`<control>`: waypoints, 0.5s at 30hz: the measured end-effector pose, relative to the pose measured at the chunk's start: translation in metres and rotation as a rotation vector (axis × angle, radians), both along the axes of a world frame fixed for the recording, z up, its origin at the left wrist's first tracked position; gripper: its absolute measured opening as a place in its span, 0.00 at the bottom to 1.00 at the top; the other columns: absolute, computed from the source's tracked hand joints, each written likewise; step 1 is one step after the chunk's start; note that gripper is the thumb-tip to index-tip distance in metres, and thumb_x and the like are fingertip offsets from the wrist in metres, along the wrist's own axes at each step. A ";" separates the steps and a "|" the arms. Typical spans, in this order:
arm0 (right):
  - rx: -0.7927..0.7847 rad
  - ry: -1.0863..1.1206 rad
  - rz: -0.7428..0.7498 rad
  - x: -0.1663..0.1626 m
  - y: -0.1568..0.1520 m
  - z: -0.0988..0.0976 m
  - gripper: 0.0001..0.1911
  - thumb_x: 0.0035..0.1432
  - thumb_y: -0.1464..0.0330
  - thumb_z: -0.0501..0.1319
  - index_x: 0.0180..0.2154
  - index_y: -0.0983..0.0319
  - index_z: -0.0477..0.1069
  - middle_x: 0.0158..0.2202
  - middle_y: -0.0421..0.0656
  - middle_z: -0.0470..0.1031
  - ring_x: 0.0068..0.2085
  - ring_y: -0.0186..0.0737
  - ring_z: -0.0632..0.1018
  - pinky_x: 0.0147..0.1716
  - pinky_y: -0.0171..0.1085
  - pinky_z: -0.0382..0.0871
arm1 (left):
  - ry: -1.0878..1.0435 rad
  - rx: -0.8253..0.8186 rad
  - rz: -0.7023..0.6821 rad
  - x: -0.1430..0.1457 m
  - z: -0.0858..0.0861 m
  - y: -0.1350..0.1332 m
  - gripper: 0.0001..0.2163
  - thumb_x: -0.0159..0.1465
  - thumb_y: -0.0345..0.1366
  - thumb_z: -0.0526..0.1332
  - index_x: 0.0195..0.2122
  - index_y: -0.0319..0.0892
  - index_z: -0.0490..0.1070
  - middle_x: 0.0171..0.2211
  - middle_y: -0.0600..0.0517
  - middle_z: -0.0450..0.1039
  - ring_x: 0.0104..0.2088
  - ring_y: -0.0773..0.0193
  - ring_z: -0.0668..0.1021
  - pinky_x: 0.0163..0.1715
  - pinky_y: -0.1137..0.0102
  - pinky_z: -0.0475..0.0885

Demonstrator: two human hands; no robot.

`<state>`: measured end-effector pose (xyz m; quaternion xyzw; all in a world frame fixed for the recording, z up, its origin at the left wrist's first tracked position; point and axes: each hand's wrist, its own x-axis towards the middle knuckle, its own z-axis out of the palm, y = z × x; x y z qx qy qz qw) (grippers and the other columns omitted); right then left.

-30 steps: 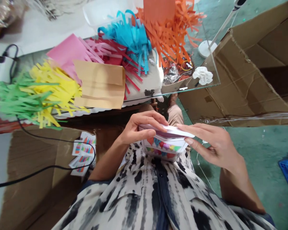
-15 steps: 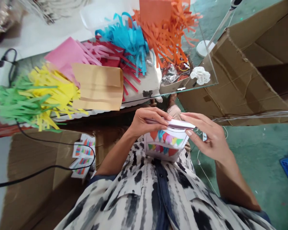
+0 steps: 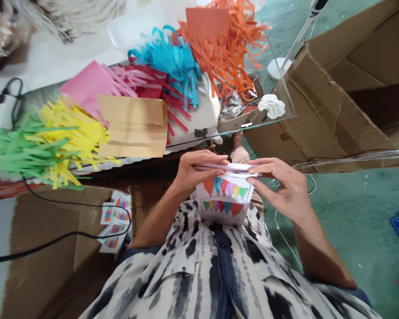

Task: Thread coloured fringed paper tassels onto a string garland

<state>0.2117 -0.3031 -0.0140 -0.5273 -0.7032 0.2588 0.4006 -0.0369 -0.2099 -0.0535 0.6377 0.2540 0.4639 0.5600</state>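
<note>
A white printed packet (image 3: 226,199), with rows of colourful tassels or pennants pictured on its front, is held upright against my front. My left hand (image 3: 197,169) pinches its top edge at the left, thumb in front and fingers behind. At the top right corner, my right hand (image 3: 281,186) grips the same edge between thumb and fingers. The packet's top shows as stacked white layers; whatever is inside stays hidden. Beyond my hands, on the table, lies a tan paper envelope (image 3: 133,126).
Fringed paper in green (image 3: 26,144), yellow (image 3: 73,133), pink (image 3: 89,86), blue (image 3: 169,60) and orange (image 3: 219,44) covers the table. A glass edge (image 3: 262,124) carries a white flower-like piece (image 3: 271,105). Cardboard boxes (image 3: 319,110) stand at right and lower left, the latter with printed cards (image 3: 116,217).
My right hand has shifted slightly left and its fingers now sit closer on the packet's top edge. The packet's top looks flatter and more level. The view has shifted a little.
</note>
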 end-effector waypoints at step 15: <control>-0.054 0.153 -0.013 -0.001 0.001 -0.004 0.19 0.63 0.71 0.73 0.54 0.50 0.80 0.52 0.41 0.84 0.49 0.43 0.85 0.44 0.41 0.84 | -0.030 -0.040 0.015 0.000 -0.009 -0.003 0.09 0.58 0.33 0.79 0.40 0.51 0.89 0.42 0.46 0.85 0.41 0.59 0.86 0.42 0.66 0.83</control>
